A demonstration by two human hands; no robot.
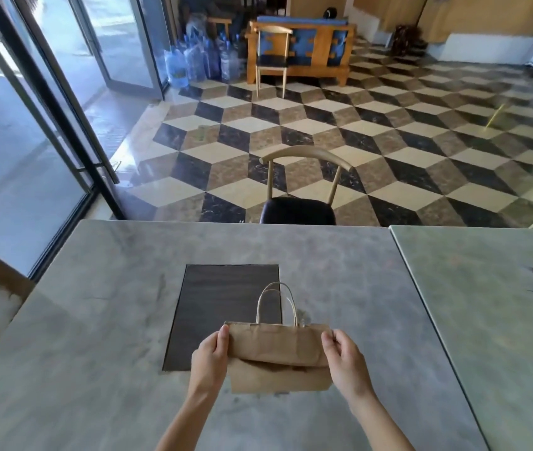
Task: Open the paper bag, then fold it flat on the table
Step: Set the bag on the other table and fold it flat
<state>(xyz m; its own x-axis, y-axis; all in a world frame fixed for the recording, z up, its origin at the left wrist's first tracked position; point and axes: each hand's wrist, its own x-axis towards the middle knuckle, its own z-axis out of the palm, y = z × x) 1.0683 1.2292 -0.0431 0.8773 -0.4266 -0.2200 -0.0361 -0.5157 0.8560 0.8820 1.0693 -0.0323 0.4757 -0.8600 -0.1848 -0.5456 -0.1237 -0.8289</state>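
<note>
A small brown paper bag with twisted paper handles is held flat just above the grey table, near its front middle. Its bottom flap is folded over the body, and the handles point away from me. My left hand pinches the bag's left edge near the top corner. My right hand pinches the right edge the same way. The bag's mouth is closed and its sides are pressed together.
A dark rectangular inset sits in the table under and behind the bag. A second table abuts on the right. A wooden chair stands at the far edge. Glass doors lie to the left.
</note>
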